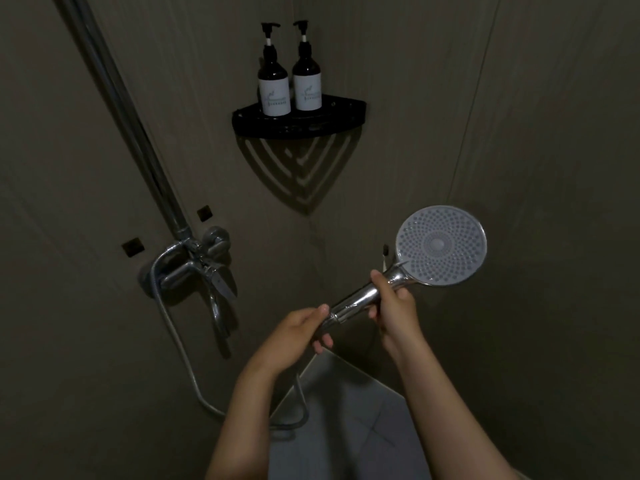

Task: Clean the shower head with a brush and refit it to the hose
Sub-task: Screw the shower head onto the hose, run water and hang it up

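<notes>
Shower head gripped by two hands, left hand, right hand, two pump bottles

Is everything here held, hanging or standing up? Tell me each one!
Shower head: held up, spray face towards the camera.
Right hand: grips the handle just below the head.
Left hand: grips the handle's lower end, hiding the joint.
Hose: hangs in a loop from the mixer tap.
Mixer tap: no water seen running.
Left pump bottle: upright on the corner shelf.
Right pump bottle: upright beside it.
</notes>
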The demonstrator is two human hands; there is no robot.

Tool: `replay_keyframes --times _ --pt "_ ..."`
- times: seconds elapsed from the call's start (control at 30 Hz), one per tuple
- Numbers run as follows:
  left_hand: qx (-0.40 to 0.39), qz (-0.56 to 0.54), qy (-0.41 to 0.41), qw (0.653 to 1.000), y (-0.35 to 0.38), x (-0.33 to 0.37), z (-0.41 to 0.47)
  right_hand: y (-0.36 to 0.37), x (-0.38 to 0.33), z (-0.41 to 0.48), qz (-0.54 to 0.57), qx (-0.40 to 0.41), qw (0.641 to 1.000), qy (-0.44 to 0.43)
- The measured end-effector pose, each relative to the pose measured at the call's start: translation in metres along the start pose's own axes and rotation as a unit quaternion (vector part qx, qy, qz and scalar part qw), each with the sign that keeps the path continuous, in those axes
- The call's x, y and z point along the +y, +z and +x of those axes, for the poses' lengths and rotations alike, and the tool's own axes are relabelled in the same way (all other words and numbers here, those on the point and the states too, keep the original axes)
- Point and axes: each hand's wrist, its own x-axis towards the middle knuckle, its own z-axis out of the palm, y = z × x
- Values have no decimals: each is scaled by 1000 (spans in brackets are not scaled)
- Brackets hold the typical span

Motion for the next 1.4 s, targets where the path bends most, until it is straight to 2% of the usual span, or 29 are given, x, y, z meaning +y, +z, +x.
replay_keyframes --times 0.1,0.2,0.33,0.43,0.5,0.53,0.6,0.67,0.8,0.9,1.17,1.27,1.33,1.4 --pt "-26 -10 7 1000 0 -4 1 2 0 -1 9 -10 1000 -10" --pt "4 12 52 999 -2 -6 0 3 0 -1 18 -4 1000 -13" --pt "67 81 99 989 2 -7 0 5 -1 -1 12 14 1000 -10" --pt "153 206 114 960 5 -11 -1 7 -2 2 6 34 999 -22" --pt "173 236 119 949 5 -11 -1 6 -3 2 -2 31 999 -23" --pt "154 201 112 961 4 -10 -1 5 -5 1 -7 23 1000 -19" --pt "73 56 74 993 1 -1 -1 1 -8 0 -19 1 1000 -10" --pt "5 -31 24 999 -6 7 -3 -2 -9 0 -18 -18 1000 -10" --pt "-45 -32 -25 998 -9 6 -9 -4 -10 1 19 -35 999 -9" --pt "-38 -13 1 999 -8 1 -7 -5 -11 1 47 -40 998 -7" --pt "52 5 53 997 3 1 -7 -2 -13 5 34 -11 998 -49" --pt "117 110 79 984 6 4 -6 -2 -12 6 29 12 998 -49" --pt "170 210 102 957 9 9 -9 -4 -11 5 29 21 998 -42" --pt "188 233 125 946 11 11 -9 -7 -11 5 38 12 999 -28"
